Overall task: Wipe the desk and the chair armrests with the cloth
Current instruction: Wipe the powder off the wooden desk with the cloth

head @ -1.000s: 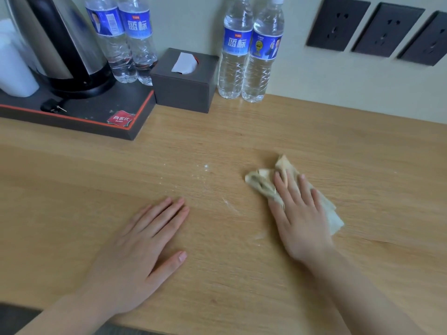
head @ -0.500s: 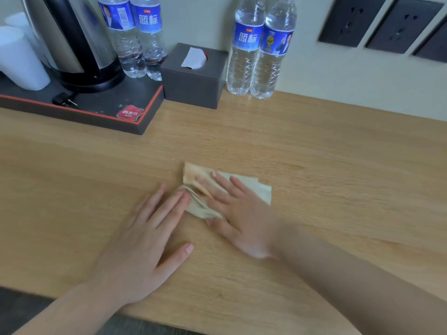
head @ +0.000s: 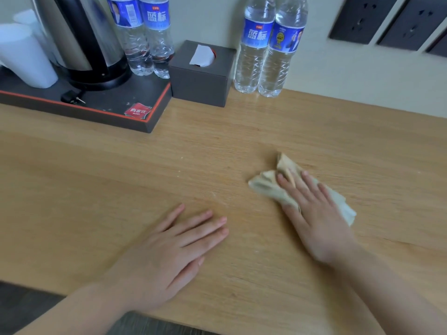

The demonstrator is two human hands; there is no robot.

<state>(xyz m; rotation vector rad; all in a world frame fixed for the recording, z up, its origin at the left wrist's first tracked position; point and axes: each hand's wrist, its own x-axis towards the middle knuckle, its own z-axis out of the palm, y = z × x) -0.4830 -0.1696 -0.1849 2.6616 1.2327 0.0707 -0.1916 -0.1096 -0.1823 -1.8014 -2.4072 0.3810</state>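
The right hand [head: 316,213] lies flat, fingers spread, on a bunched beige cloth [head: 268,187], pressing it onto the counter [head: 338,146]. It does not pinch the cloth; the open palm pins it down, which suits wiping, since the whole hand can drive the fabric along the wood. The cloth sits right of centre, its crumpled edge poking out past the fingertips toward the wall and a tail showing beyond the little-finger side.

The left hand [head: 169,250] rests open and empty, palm down near the front edge, well apart from the cloth. It probably serves as a brace, steadying the body while the other arm sweeps.

A few pale specks and faint streaks mark the wood between the hands, so this middle stretch likely needs more passes.

Along the wall stand things that limit the wiping area: a dark tray [head: 145,117] at the left carrying a kettle [head: 79,44], white cups [head: 24,56] and two bottles [head: 142,39]; a tissue box [head: 200,81] just beside the tray; and two more bottles [head: 263,52] next to the box. Sockets [head: 362,20] are set in the wall at the right. The cloth lies well in front of all of them.

No chair armrests are in view; that part of the task appears not yet started.
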